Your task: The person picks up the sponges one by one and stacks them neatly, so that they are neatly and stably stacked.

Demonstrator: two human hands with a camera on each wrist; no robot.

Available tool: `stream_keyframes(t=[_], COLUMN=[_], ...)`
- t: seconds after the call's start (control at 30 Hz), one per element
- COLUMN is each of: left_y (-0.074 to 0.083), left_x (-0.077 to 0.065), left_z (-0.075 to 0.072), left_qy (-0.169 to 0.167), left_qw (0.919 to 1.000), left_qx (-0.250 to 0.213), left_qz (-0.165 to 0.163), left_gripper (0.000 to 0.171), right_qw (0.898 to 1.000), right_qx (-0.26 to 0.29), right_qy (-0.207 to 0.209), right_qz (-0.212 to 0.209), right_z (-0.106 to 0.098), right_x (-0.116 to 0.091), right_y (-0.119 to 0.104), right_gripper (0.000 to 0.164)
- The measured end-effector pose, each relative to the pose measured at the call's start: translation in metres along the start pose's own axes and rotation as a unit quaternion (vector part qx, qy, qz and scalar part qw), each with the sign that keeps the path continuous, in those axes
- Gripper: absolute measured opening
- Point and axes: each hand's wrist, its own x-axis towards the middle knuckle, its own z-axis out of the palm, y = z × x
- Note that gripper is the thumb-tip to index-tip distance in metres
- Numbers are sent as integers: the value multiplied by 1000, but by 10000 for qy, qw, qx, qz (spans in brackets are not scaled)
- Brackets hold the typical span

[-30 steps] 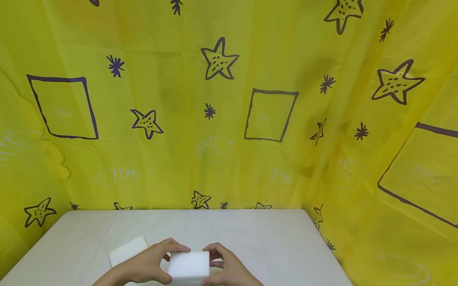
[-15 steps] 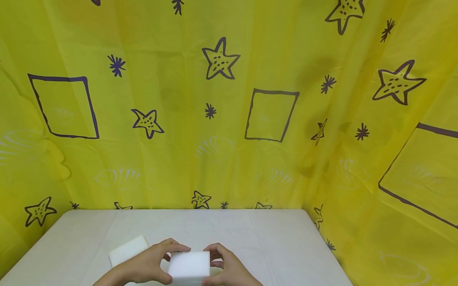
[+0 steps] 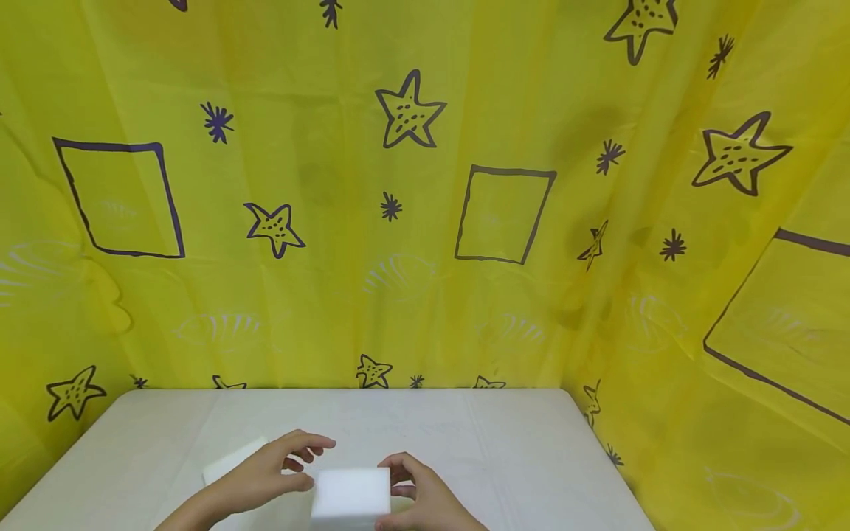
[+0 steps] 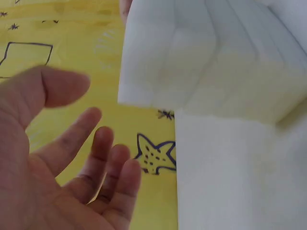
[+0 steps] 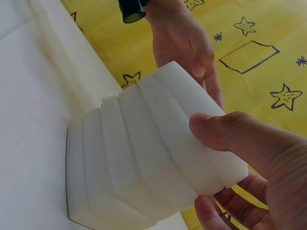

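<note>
A stack of several white sponge blocks [image 5: 139, 143] stands on the table, its layers slightly uneven in the right wrist view. From the head view mostly the top block [image 3: 350, 493] shows. My right hand [image 3: 430, 495] grips the upper blocks at their right end, thumb on the near side and fingers on the far side. To the left of the stack, my left hand [image 3: 262, 473] holds nothing, its fingers loosely bent and apart from the blocks. In the left wrist view a gap shows between its fingertips [image 4: 93, 117] and the stack.
Another white sponge block [image 3: 232, 461] lies on the table behind my left hand, partly hidden by it. The white table [image 3: 518, 450] has rounded far corners. A yellow curtain [image 3: 319, 295] with starfish drawings hangs behind it and along the sides.
My left hand has let go of the top block and moved up and left, over the loose block. The right hand keeps its grip, and the stack stays in place.
</note>
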Motion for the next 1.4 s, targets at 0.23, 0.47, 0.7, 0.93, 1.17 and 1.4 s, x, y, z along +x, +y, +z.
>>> stream_keyframes(t=[0.23, 0.47, 0.7, 0.93, 1.17, 1.4], left_y=[-20, -53, -83, -100, -112, -117], left_x=[-11, -31, -56, -67, -66, -63], left_z=[-21, -35, -44, -49, -49, -46], left_qy=[1088, 1927, 1991, 1890, 1555, 1449], left_qw=[9909, 9615, 9418, 9378, 9364, 9365], left_qx=[490, 1336, 1667, 1809, 1879, 1903], left_qz=[-624, -1436, -2136, -2281, -2523, -2565], left_gripper=[39, 43, 57, 70, 81, 85], right_qw=[9999, 9997, 9992, 9991, 9993, 9993], right_qx=[153, 205, 315, 342, 296, 301], right_qy=[-73, -95, -58, -13, -6, 5], right_qz=[-33, 11, 257, 263, 210, 238], right_z=[0, 0, 0, 0, 0, 0], right_x=[-1, -2, -1, -1, -1, -1], right_y=[0, 0, 0, 0, 2, 1], right_gripper=[55, 55, 56, 56, 56, 56])
